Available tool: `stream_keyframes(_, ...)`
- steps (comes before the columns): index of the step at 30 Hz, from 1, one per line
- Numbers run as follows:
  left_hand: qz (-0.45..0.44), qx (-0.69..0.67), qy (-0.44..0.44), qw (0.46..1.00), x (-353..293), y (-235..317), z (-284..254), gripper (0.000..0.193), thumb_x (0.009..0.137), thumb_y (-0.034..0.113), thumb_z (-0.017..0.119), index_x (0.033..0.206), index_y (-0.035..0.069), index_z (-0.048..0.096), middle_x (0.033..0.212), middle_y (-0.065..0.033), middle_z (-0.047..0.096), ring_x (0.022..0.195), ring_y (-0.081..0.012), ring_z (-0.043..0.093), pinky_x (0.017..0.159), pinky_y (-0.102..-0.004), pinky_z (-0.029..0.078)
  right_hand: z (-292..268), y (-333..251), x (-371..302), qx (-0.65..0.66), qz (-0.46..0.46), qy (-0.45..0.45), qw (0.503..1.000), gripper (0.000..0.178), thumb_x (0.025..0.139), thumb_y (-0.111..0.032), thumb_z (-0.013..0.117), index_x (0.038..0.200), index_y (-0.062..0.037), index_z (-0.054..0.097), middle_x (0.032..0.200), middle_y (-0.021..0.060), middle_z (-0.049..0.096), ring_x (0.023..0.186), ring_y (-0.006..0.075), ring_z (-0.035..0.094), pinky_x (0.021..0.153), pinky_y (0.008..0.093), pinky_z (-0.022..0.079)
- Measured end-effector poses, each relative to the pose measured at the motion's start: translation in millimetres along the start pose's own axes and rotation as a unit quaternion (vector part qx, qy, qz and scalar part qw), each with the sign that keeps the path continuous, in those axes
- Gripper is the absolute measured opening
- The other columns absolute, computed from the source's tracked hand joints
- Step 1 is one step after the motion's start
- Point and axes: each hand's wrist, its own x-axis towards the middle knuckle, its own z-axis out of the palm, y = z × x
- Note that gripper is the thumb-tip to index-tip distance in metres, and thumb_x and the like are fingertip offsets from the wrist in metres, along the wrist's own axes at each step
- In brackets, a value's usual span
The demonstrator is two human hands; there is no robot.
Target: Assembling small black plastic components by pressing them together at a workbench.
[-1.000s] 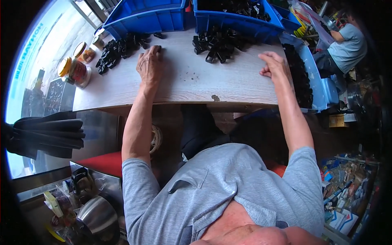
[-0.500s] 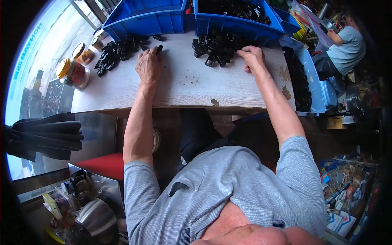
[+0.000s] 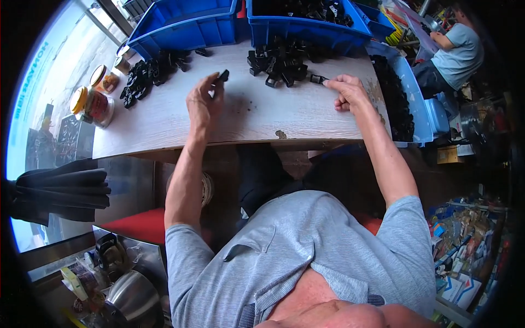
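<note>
Between the thumb and fingers of my left hand (image 3: 205,101) is a small black plastic part (image 3: 223,75), lifted off the white table (image 3: 246,120). My right hand (image 3: 351,94) pinches the end of a black rectangular piece (image 3: 318,79), which appears to have an opening in it. That piece lies just right of a heap of black plastic parts (image 3: 284,64). Left of my left hand spreads a second pile of small black parts (image 3: 145,76), with one loose part (image 3: 202,52) off its right end.
Two blue bins stand at the table's far edge, the left bin (image 3: 186,33) and the right bin (image 3: 311,27) with black parts inside. Jars (image 3: 90,105) line the left edge. A light-blue tub (image 3: 418,104) sits at the right. Another person (image 3: 456,52) works beyond it.
My left hand has raised its black part and turned it slightly. My right hand has drawn back from the heap with a black piece at its fingertips. The view has shifted a little.
</note>
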Motion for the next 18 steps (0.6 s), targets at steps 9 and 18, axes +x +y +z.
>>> stream_keyframes(9,-0.014,-0.209,-0.047,0.977,-35,93,34,0.023,0.085,0.003,0.07,0.107,0.005,0.071,0.091,-0.0136,0.071,0.077,-0.0286,0.07,0.063,-0.034,0.056,12,-3,-4,-0.096,-0.093,-0.027,0.991,0.04,0.082,-0.025,0.079,0.116,-0.0094,0.065,0.058,0.0004,0.053,0.042,0.0106,0.052,0.04,0.0268,0.046)
stream_keyframes(18,0.104,-0.114,-0.058,0.986,-29,115,42,0.027,0.085,0.004,0.071,0.112,0.005,0.071,0.099,-0.0139,0.072,0.084,-0.0303,0.069,0.072,-0.0358,0.057,10,3,-32,-0.109,-0.05,-0.088,0.989,0.03,0.086,-0.03,0.075,0.106,-0.0089,0.068,0.049,-0.0019,0.046,0.039,0.0109,0.05,0.039,0.0269,0.045)
